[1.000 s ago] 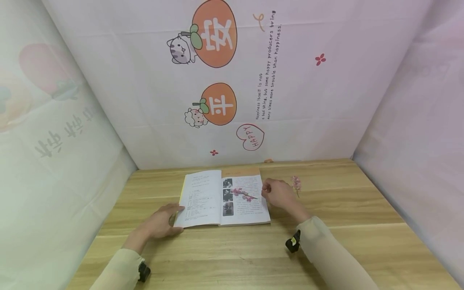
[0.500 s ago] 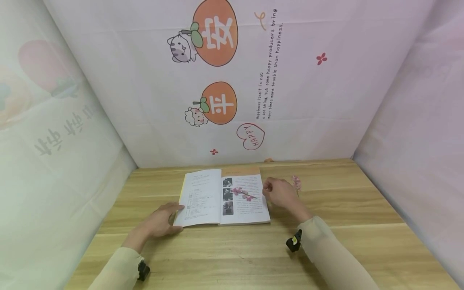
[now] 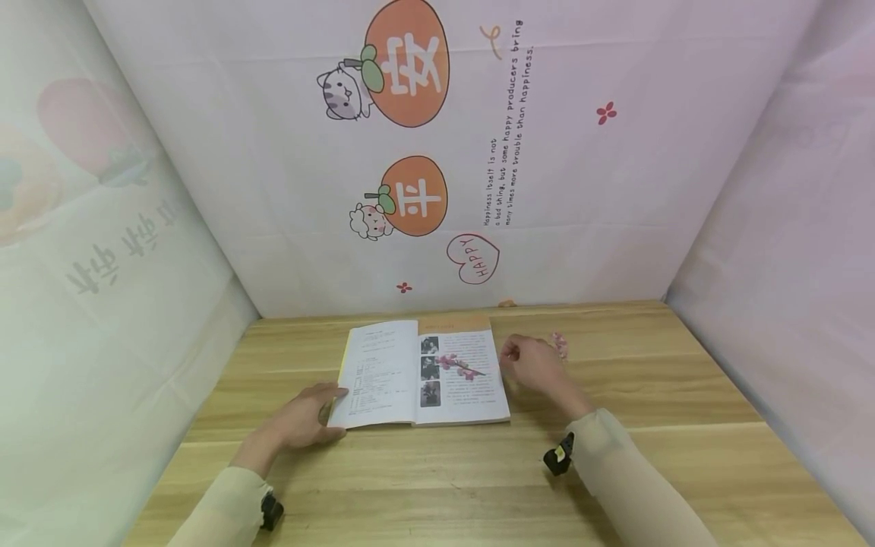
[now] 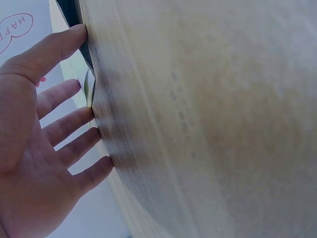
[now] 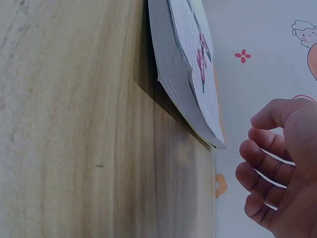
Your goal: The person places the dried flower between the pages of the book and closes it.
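Note:
An open book [image 3: 379,380] lies on the table, its right page [image 3: 465,403] carrying a sprig of pink blossom [image 3: 456,366]. My left hand [image 3: 305,418] is at the book's left edge, thumb near the lower corner and a finger touching the page's side. In the left wrist view its fingers are spread and fairly straight. Just off the book's right edge is my right hand [image 3: 536,366], fingers loosely curled with nothing between them, as the right wrist view confirms. A second pink blossom sprig [image 3: 560,344] lies beyond that hand, its stem hidden behind it.
The wooden table [image 3: 437,486] meets a printed white cloth wall [image 3: 547,251] just behind the book. More white cloth hangs on the left side [image 3: 123,342] and right side [image 3: 772,289]. A black camera [image 3: 558,454] sits on the right wrist.
My right hand has drawn slightly right, away from the book's edge, and now covers the lower part of the second sprig. My left hand and the book stay put.

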The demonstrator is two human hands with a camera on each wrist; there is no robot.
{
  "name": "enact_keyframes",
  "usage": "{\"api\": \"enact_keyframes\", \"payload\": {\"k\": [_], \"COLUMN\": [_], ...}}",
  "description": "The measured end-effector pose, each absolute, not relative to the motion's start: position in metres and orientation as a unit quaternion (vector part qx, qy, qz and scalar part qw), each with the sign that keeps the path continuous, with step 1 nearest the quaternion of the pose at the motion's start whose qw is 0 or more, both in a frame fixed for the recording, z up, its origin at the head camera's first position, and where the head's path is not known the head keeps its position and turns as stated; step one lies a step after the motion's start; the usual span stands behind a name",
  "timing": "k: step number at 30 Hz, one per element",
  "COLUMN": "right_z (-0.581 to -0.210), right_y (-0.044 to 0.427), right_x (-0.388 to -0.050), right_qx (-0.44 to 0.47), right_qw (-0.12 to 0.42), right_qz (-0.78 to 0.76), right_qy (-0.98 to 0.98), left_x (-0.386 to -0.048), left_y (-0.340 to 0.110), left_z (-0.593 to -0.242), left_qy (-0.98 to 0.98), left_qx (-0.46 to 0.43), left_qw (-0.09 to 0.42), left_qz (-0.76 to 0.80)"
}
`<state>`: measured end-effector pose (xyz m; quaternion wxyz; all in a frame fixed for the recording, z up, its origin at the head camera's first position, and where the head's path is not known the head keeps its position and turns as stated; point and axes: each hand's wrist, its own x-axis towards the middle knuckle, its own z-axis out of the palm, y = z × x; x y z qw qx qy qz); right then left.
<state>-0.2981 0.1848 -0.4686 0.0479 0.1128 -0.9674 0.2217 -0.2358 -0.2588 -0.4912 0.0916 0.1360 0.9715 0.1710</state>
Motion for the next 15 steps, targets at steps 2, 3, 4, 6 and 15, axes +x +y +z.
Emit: {"api": "enact_keyframes", "payload": {"k": [2, 3, 4, 6, 15], "right_z": [-0.4677, -0.4672, -0.4669, -0.4665, -0.4659], "right_y": [0.1854, 0.1857, 0.1860, 0.1870, 0.1920], "right_x": [-0.2979, -0.2979, -0.2979, -0.2980, -0.2986], "right_qx": [0.115, 0.115, 0.116, 0.117, 0.108], "right_qw": [0.050, 0.053, 0.055, 0.058, 0.056], "right_qz": [0.221, 0.221, 0.220, 0.219, 0.231], "right_qy": [-0.967, -0.967, -0.967, -0.967, -0.965], "left_x": [-0.2358, -0.2359, -0.2359, -0.2358, -0.2355], "left_y": [-0.2587, -0.2587, -0.2587, -0.2585, -0.2578], "left_z": [-0.4911, -0.4911, -0.4910, -0.4906, -0.4896], "left_qy": [0.971, 0.972, 0.972, 0.972, 0.971], "left_qx": [0.136, 0.137, 0.137, 0.137, 0.139], "left_qw": [0.092, 0.091, 0.091, 0.090, 0.088], "left_qz": [0.171, 0.171, 0.170, 0.170, 0.173]}}
